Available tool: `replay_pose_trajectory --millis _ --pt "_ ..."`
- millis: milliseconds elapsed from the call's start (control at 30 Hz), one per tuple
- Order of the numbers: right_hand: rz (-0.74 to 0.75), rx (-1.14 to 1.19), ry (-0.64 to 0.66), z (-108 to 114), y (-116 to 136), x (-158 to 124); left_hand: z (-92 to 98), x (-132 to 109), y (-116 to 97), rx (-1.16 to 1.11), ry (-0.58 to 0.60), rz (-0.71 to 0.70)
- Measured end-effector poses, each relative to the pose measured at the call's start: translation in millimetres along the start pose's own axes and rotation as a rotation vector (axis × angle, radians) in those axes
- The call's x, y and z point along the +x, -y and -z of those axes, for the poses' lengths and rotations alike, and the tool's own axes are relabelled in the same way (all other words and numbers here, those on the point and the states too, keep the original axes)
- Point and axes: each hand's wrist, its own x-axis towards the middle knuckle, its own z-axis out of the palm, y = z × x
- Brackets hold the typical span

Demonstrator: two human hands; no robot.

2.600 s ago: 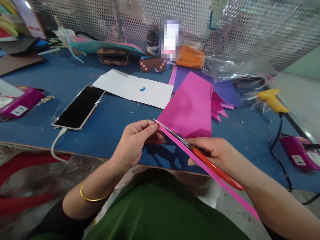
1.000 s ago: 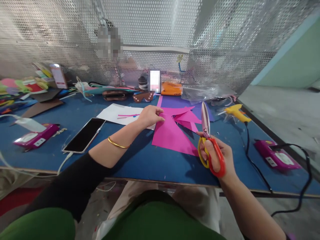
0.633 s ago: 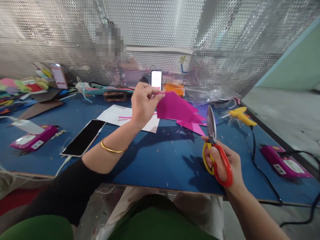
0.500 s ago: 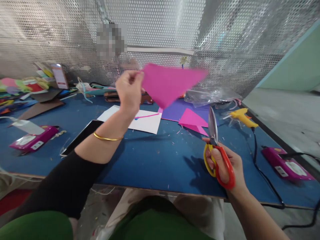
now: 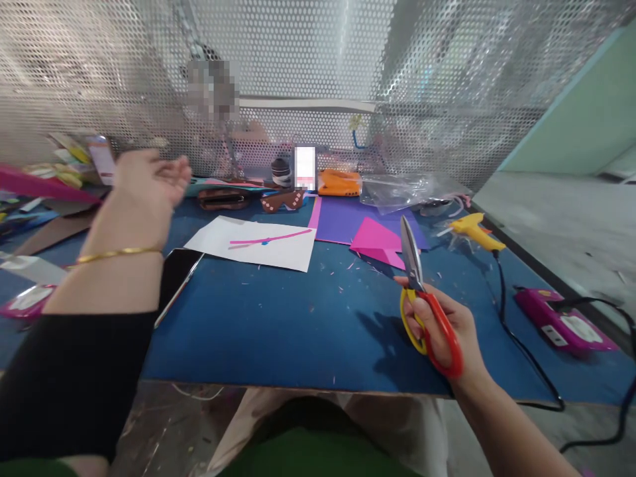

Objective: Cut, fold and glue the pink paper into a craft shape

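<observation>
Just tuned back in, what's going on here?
A person's right hand holds red-and-yellow scissors above a blue table. The left hand, loosely open and apparently empty, is stretched out to the left; a blurred pink sheet shows beyond it. A thin pink strip lies on white paper, and another pink piece overlaps a purple sheet.
</observation>
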Motion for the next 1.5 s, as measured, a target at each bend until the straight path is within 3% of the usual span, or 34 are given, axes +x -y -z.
replay_pose_trajectory --millis 100,233,300,467,600,767,933,1033,1167,1333,1433,1500 --pt "0.005 -0.21 0.009 -2 6 9 -43.9 -51 34 -0.008 0.115 0.081" --pt "0.173 -1.063 0.228 -8 18 30 -89.2 -130 70 0.043 0.314 0.07" --pt "0.224 -1.27 0.316 -15 23 37 -98.7 -156 80 0.087 0.395 0.004" --pt "0.288 -1.42 0.461 -37 41 39 -98.9 -173 94 0.215 0.561 -0.123" --pt "0.23 -1.476 0.374 -41 63 61 -95.2 -172 103 0.268 0.621 -0.126" --pt "0.095 -1.363 0.032 -22 64 130 -91.8 -175 105 0.293 0.655 -0.138" --pt "-0.12 -1.035 0.084 -5 32 162 -90.1 -176 106 0.309 0.673 -0.159" --pt "-0.087 -0.778 0.017 -9 26 156 -90.9 -173 110 0.308 0.614 -0.174" --pt "0.045 -0.427 -0.074 -28 36 138 -92.9 -168 112 0.252 0.502 -0.192" --pt "0.076 -0.144 0.044 -60 43 107 -94.4 -165 104 0.182 0.463 -0.191" --pt "0.034 -0.074 0.131 -74 39 92 -93.6 -163 101 0.192 0.48 -0.199" --pt "0.01 -0.061 0.197 -79 38 86 -92.2 -161 99 0.195 0.42 -0.211"
